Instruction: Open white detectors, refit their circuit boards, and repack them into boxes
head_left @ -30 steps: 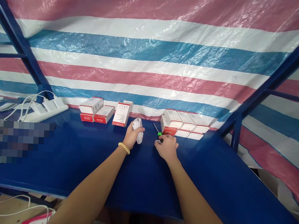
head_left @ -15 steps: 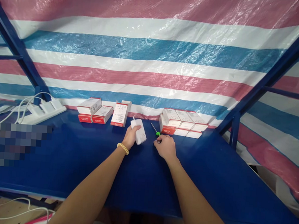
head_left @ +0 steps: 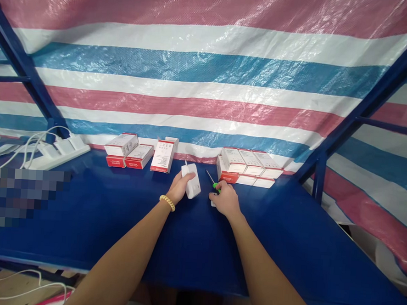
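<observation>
In our left hand [head_left: 179, 188] we hold a white plug [head_left: 193, 187], its prong pointing away from us and the thumb resting over its face. A pale yellow twisted band [head_left: 168, 202] circles that wrist. Our right hand [head_left: 227, 200] covers part of a green screwdriver [head_left: 215, 186], whose shaft points away; a small white piece [head_left: 213, 203] shows beneath the fingers. Along the back of the blue counter [head_left: 197, 249] we see red-and-white boxes [head_left: 253, 162] in three groups, a white power strip [head_left: 60, 156] at far left, and striped sheeting [head_left: 201, 69] behind.
</observation>
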{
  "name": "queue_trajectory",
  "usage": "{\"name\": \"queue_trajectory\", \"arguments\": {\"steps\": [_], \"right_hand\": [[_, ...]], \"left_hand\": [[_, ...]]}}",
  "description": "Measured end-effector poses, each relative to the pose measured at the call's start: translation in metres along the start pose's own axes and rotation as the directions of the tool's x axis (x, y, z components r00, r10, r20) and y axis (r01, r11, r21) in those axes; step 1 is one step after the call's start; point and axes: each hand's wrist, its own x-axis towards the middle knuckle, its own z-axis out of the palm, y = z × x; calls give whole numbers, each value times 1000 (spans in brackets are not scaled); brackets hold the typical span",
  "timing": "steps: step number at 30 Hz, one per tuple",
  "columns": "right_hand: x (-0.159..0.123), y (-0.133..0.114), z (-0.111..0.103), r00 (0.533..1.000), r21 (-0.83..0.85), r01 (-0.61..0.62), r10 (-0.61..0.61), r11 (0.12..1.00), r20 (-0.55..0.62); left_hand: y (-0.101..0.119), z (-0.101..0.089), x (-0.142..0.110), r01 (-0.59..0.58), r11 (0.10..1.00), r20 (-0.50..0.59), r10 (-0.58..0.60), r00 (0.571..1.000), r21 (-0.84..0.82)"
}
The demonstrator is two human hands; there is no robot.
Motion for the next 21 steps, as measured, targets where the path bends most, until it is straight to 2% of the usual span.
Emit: {"name": "queue_trajectory", "arguments": {"steps": [6,11,18,21], "right_hand": [[-1,0,1,998,30,30,-28,999,-61],[-3,-2,1,994,96,62,-53,993,-95],[-3,-4,-7,991,161,-79,95,984,-94],[-2,-2,-12,985,261,-121,149,958,-89]], "left_hand": [[-1,2,1,-56,991,-3,56,998,124],[2,1,0,-142,914,-50,173,984,380],[9,-3,-1,-185,827,-111,284,952,532],[10,-4,-2,-182,802,-106,292,951,569]]}}
